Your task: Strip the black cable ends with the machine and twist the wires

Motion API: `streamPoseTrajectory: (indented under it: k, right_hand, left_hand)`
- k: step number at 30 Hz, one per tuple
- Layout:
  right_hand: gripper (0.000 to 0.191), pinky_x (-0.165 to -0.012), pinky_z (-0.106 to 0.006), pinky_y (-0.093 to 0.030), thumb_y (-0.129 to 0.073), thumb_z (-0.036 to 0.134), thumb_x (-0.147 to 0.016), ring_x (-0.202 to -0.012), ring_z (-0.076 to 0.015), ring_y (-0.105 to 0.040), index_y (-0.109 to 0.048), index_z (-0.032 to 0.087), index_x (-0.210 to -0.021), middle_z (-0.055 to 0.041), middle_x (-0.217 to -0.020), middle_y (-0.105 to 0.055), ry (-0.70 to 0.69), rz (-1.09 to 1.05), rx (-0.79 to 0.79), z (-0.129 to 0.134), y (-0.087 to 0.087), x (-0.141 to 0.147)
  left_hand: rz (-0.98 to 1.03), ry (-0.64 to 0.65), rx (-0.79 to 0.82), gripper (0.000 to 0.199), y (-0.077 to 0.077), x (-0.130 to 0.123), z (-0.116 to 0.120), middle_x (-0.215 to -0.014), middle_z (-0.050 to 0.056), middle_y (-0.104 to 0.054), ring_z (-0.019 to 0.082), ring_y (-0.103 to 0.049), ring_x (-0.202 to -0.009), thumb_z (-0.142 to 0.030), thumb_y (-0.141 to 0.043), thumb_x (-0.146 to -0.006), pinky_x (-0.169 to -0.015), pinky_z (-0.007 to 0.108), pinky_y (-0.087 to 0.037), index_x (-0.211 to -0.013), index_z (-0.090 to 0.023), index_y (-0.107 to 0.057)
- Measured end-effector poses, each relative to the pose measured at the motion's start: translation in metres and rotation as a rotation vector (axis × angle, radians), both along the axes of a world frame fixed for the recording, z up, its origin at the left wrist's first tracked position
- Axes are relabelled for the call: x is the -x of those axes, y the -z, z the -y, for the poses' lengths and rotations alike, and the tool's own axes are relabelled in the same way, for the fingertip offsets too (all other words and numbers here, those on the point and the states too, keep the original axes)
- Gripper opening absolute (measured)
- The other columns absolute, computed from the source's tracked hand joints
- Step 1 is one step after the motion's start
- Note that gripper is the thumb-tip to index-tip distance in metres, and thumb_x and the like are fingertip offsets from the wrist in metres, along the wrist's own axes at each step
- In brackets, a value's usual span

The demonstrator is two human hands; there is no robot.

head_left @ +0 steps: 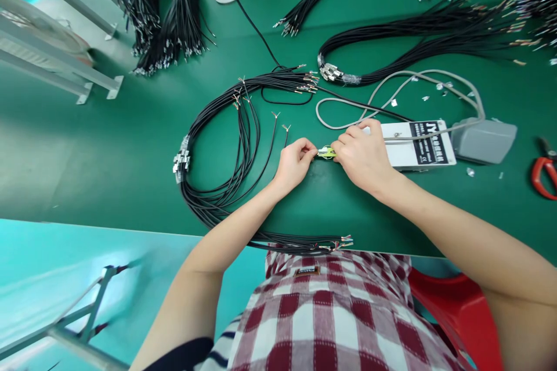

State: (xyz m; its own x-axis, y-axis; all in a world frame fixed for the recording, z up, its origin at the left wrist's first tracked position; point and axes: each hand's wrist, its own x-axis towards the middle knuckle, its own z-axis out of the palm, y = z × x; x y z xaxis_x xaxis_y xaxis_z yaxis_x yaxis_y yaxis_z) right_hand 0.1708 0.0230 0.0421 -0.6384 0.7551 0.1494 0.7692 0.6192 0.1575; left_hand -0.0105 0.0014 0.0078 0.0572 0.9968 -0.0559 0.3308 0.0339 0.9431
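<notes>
A maroon-and-white checked apron with a small dark label covered a striped top with a navy sleeve.

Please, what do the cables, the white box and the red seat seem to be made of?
Cables: probably satin plastic or rubber; smooth, softly curved. White box: perhaps painted metal; flat, crisp-edged. Red seat: likely smooth moulded plastic; rounded, evenly red.
</notes>
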Motion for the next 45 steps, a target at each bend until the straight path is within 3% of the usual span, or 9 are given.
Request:
streamPoseTrajectory:
  k: [6,9,12,19,28,33,37,42,45]
  right_hand:
    - [0.009,-0.101,-0.054,-0.031,-0.058,0.024,-0.094,-0.108,-0.0286,-0.058,-0.066,0.022,-0.098,-0.0073,-0.101,-0.072,-0.044,-0.201,0.078,0.011,-0.018,-0.013]
    - [0.024,-0.101,-0.055,-0.029,-0.055,0.025,-0.096,-0.117,-0.0313,-0.057,-0.064,0.024,-0.118,-0.0079,-0.123,-0.07,0.024,-0.382,0.024,0.031,-0.022,-0.042]
    - [0.015,-0.1,-0.051,-0.031,-0.055,0.021,-0.094,-0.114,-0.03,-0.061,-0.065,0.025,-0.105,-0.0057,-0.117,-0.074,0.194,-0.58,-0.14,0.058,-0.01,-0.071]
    - [0.016,-0.093,-0.045,-0.036,-0.056,0.011,-0.089,-0.109,-0.0259,-0.065,-0.061,0.025,-0.092,-0.0007,-0.11,-0.078,0.211,-0.572,-0.223,0.084,0.029,-0.084]
    - [0.016,-0.095,-0.048,-0.041,-0.065,0.014,-0.084,-0.11,-0.029,-0.065,-0.062,0.027,-0.092,-0.0007,-0.108,-0.078,0.184,-0.618,-0.28,0.08,0.03,-0.085]
    - [0.021,-0.094,-0.048,-0.048,-0.07,0.015,-0.082,-0.109,-0.0292,-0.066,-0.06,0.027,-0.096,-0.0053,-0.117,-0.075,0.092,-0.719,-0.166,0.101,0.033,-0.077]
    - [0.02,-0.091,-0.047,-0.051,-0.067,0.015,-0.085,-0.106,-0.0284,-0.068,-0.061,0.026,-0.101,-0.0067,-0.116,-0.075,0.02,-0.727,-0.06,0.103,0.042,-0.074]
    - [0.021,-0.094,-0.046,-0.052,-0.066,0.014,-0.086,-0.108,-0.0273,-0.067,-0.062,0.025,-0.103,-0.0076,-0.117,-0.075,0.025,-0.752,0.0,0.101,0.045,-0.075]
    - [0.02,-0.097,-0.046,-0.051,-0.065,0.014,-0.086,-0.11,-0.0261,-0.066,-0.063,0.025,-0.103,-0.0066,-0.117,-0.074,0.053,-0.759,0.035,0.102,0.045,-0.075]
  left_hand:
    - [-0.003,-0.004,-0.003,0.009,0.001,0.0,-0.001,-0.065,-0.002,-0.059,0.01,-0.052,-0.054,-0.019,-0.058,-0.084,-0.055,0.023,-0.038,-0.076,-0.017,-0.059]
    - [-0.004,-0.009,-0.004,0.009,0.0,0.0,0.0,-0.065,-0.002,-0.059,0.011,-0.053,-0.055,-0.019,-0.058,-0.084,-0.055,0.022,-0.038,-0.076,-0.017,-0.059]
    - [-0.01,-0.013,-0.003,0.009,-0.002,-0.001,0.001,-0.065,-0.002,-0.06,0.011,-0.054,-0.056,-0.019,-0.058,-0.084,-0.055,0.022,-0.038,-0.076,-0.017,-0.06]
    - [-0.064,-0.026,-0.027,0.009,-0.005,-0.001,0.0,-0.064,-0.002,-0.059,0.011,-0.053,-0.056,-0.019,-0.058,-0.084,-0.056,0.023,-0.038,-0.075,-0.017,-0.06]
    - [-0.089,-0.085,-0.071,0.01,-0.008,0.027,0.006,-0.065,-0.002,-0.058,0.01,-0.051,-0.056,-0.022,-0.059,-0.084,-0.057,0.023,-0.038,-0.076,-0.017,-0.059]
    - [-0.049,-0.424,-0.278,0.001,-0.023,0.088,-0.039,-0.073,-0.001,-0.057,0.01,-0.048,-0.058,-0.018,-0.055,-0.086,-0.058,0.022,-0.041,-0.085,-0.018,-0.056]
    - [-0.313,-0.742,-0.384,0.011,-0.029,0.146,-0.076,-0.084,0.003,-0.056,0.014,-0.055,-0.08,-0.007,-0.05,-0.085,-0.082,0.029,-0.046,-0.084,-0.018,-0.051]
    - [-0.509,-0.596,-0.325,0.016,-0.017,0.136,-0.053,-0.097,0.01,-0.057,0.026,-0.053,-0.103,-0.01,-0.066,-0.078,-0.098,0.043,-0.04,-0.084,-0.018,-0.054]
    - [-0.625,-0.234,-0.44,0.004,-0.028,0.096,0.0,-0.103,0.011,-0.06,0.027,-0.054,-0.106,-0.022,-0.059,-0.091,-0.097,0.042,-0.041,-0.093,-0.018,-0.057]
